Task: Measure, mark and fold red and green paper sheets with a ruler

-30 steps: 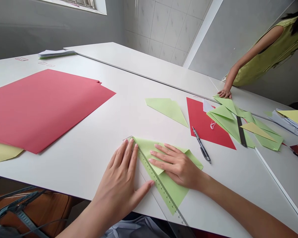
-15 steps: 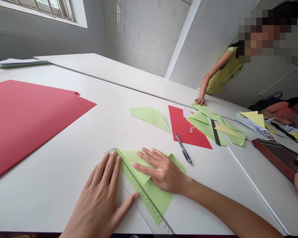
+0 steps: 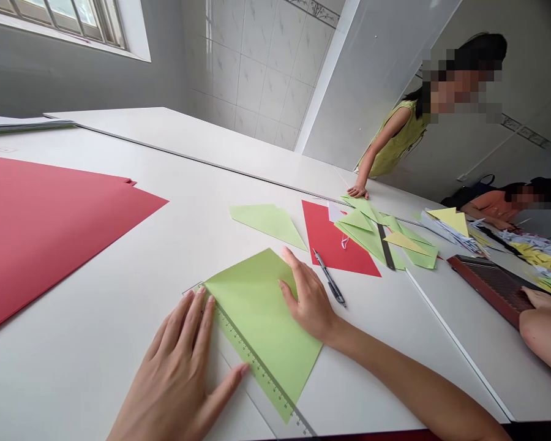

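A clear ruler (image 3: 257,372) lies slantwise over the left edge of a light green sheet of paper (image 3: 257,300). My left hand (image 3: 183,361) rests flat on the ruler, fingers stretched out and thumb spread along its lower part. At the sheet's right edge is my right hand (image 3: 310,300), its fingers apart and its thumb and forefinger next to the paper's raised upper right side. Beyond it lies a grey pen (image 3: 329,278), partly over a red sheet (image 3: 321,239). Another light green piece of paper (image 3: 267,222) sits farther back.
Large red sheets (image 3: 59,226) cover the left side of the white table. Folded green papers (image 3: 360,219) and a dark strip (image 3: 386,246) lie at the right, near a paper cutter (image 3: 484,285). One person (image 3: 390,138) leans on the far edge; another person (image 3: 491,205) sits beyond.
The green sheet's folded flap has opened out, so the sheet now lies wider. My right hand has moved up and right to its edge. My left hand stays on the ruler.
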### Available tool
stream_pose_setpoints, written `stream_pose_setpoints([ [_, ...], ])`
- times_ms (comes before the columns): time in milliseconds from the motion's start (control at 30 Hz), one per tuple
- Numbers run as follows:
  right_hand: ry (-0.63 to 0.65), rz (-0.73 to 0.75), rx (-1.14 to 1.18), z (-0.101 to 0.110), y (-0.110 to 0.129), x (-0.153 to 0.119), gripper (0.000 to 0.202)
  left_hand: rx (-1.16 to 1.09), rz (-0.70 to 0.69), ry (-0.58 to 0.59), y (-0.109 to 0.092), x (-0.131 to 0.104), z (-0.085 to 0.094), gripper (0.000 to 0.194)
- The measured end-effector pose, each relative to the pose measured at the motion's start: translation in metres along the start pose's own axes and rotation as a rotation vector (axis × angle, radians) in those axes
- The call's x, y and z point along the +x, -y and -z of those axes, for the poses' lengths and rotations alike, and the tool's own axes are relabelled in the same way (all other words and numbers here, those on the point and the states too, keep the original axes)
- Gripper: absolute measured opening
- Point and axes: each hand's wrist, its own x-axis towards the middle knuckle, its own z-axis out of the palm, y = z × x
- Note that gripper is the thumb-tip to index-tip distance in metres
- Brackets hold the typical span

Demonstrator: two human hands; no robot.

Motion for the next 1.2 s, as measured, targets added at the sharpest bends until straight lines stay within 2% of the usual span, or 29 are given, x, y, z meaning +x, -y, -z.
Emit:
stream_pose_setpoints([
  [167, 0.021, -0.042, 0.099, 0.001, -0.001, -0.002, 0.063, 0.007, -0.006, 0.004, 0.0, 0.0, 0.001, 0.094],
  [233, 0.048, -0.135, 0.173, 0.004, -0.002, 0.002, 0.057, 0.015, -0.015, 0.004, 0.0, 0.001, 0.001, 0.094],
  [367, 0.192, -0.41, 0.262, 0.01, -0.011, 0.022, 0.054, 0.02, -0.024, 0.011, 0.0, 0.001, 0.001, 0.093],
  [567, 0.315, -0.517, 0.314, 0.001, -0.03, 0.054, 0.04, 0.02, -0.017, -0.001, 0.0, 0.0, 0.0, 0.092],
  [867, 0.334, -0.49, 0.426, -0.014, -0.036, 0.066, 0.023, 0.022, -0.01, 0.014, -0.001, -0.002, 0.0, 0.094],
  [967, 0.358, -0.455, 0.485, -0.009, -0.037, 0.066, 0.023, 0.027, -0.006, 0.049, -0.003, -0.001, 0.002, 0.097],
  [1200, 0.402, -0.316, 0.525, 0.009, -0.024, 0.059, 0.039, 0.023, 0.028, 0.099, -0.008, -0.002, 0.009, 0.098],
])
